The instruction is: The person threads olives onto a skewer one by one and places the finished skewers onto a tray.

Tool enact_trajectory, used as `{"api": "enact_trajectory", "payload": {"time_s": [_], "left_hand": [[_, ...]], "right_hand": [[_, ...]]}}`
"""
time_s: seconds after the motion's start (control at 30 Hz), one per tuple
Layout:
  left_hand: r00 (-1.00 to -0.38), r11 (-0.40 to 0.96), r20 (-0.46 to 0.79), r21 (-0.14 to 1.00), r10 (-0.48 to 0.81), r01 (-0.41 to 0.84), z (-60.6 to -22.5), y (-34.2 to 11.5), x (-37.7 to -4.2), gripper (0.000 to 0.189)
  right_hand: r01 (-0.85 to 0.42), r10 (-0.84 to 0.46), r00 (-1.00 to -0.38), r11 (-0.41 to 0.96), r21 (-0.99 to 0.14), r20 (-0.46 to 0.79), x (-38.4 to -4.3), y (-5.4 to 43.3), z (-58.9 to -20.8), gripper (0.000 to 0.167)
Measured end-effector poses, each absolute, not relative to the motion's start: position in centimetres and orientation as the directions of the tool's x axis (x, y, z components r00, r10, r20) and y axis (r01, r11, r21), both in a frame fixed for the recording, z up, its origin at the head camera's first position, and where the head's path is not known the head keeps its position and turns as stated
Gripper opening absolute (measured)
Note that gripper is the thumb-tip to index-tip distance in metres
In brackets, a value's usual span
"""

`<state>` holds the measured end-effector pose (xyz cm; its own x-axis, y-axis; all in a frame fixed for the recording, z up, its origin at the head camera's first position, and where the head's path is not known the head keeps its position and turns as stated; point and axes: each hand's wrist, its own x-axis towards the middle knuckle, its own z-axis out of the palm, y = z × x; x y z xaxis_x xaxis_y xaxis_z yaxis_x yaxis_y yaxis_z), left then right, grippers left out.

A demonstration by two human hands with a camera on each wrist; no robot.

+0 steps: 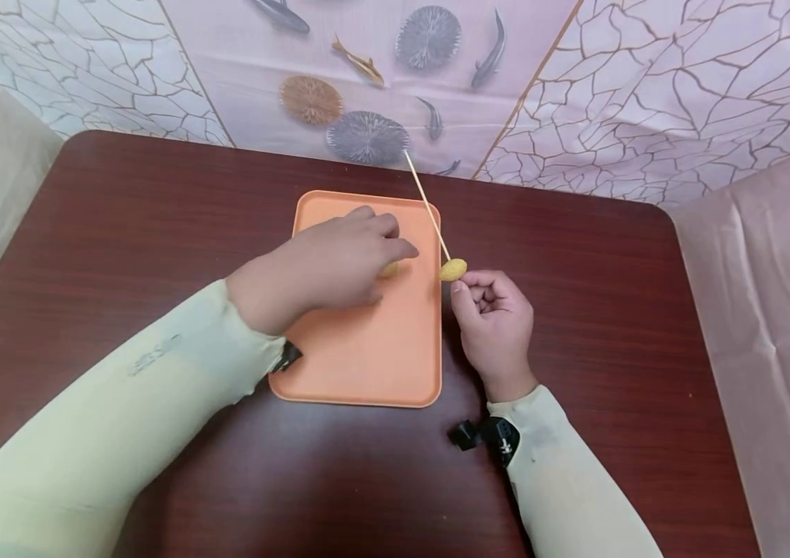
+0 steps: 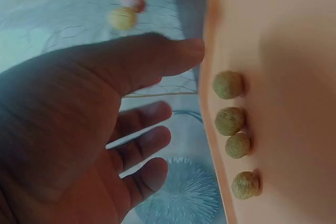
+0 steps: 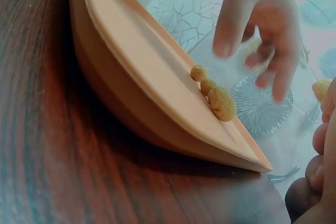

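My right hand (image 1: 499, 329) pinches the near end of a thin wooden skewer (image 1: 426, 203) just right of the tray, fingertips right at a yellow oval piece (image 1: 453, 270) with a rough surface. The stick runs up and away from that piece. My left hand (image 1: 328, 263) hovers over the orange tray (image 1: 360, 364), fingers loosely bent, thumb apart, nothing held. Several similar rough yellow-green pieces (image 2: 229, 121) lie in a row along the tray's far side in the left wrist view. From the head, the left hand hides most of them; one yellow piece (image 1: 389, 270) peeks out beside its fingers.
The tray sits on a dark red-brown wooden table (image 1: 576, 349). A patterned cloth (image 1: 381, 70) with fish and round motifs hangs behind the table's far edge. A black strap-on camera (image 1: 488, 435) is on the right wrist.
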<state>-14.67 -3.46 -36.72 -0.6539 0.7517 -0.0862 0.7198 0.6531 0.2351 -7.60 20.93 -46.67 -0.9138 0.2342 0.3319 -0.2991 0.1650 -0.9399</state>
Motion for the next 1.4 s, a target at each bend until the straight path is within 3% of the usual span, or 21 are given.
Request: {"api": "enact_trajectory", "payload": {"time_s": [0.13,0.23,0.57,0.73,0.87,1.0,1.23,1.4], "left_hand": [[-0.639,0.654,-0.150,0.082,0.754,0.752,-37.4,-2.1,-15.6,0.034],[-0.653,0.667,-0.179,0.019,0.736,0.745,-37.6,-1.5,-16.0,0.029],[-0.637,0.652,-0.205,0.008,0.743,0.758,-37.9,-1.1,-16.7,0.030],[-0.609,0.633,-0.175,0.165,0.773,0.756,-37.9,-1.5,-17.0,0.031],[-0.584,0.569,-0.079,0.367,0.808,0.736,-37.8,-2.4,-16.9,0.029],[-0.595,0.510,0.018,0.495,0.804,0.704,-37.8,-3.3,-16.5,0.030],[-0.735,0.490,0.147,0.658,0.661,0.572,-38.4,-5.3,-15.0,0.033],[-0.869,0.453,0.118,0.815,0.481,0.361,-39.5,-6.9,-13.9,0.038]], "right_hand": [[-0.295,0.227,-0.917,0.163,-0.941,0.327,-7.8,20.9,-46.8,0.008],[-0.297,0.222,-0.918,0.168,-0.940,0.329,-7.8,20.8,-46.8,0.008],[-0.306,0.206,-0.918,0.171,-0.937,0.338,-8.0,20.4,-46.6,0.007],[-0.309,0.199,-0.919,0.175,-0.935,0.341,-8.1,20.4,-46.6,0.006],[-0.313,0.197,-0.918,0.178,-0.933,0.345,-8.0,20.4,-46.6,0.006],[-0.317,0.196,-0.916,0.183,-0.931,0.351,-7.8,20.6,-46.5,0.003],[-0.323,0.181,-0.917,0.191,-0.927,0.357,-7.5,20.7,-46.6,0.004],[-0.331,0.169,-0.916,0.198,-0.923,0.364,-7.1,20.6,-46.9,0.006]]}}
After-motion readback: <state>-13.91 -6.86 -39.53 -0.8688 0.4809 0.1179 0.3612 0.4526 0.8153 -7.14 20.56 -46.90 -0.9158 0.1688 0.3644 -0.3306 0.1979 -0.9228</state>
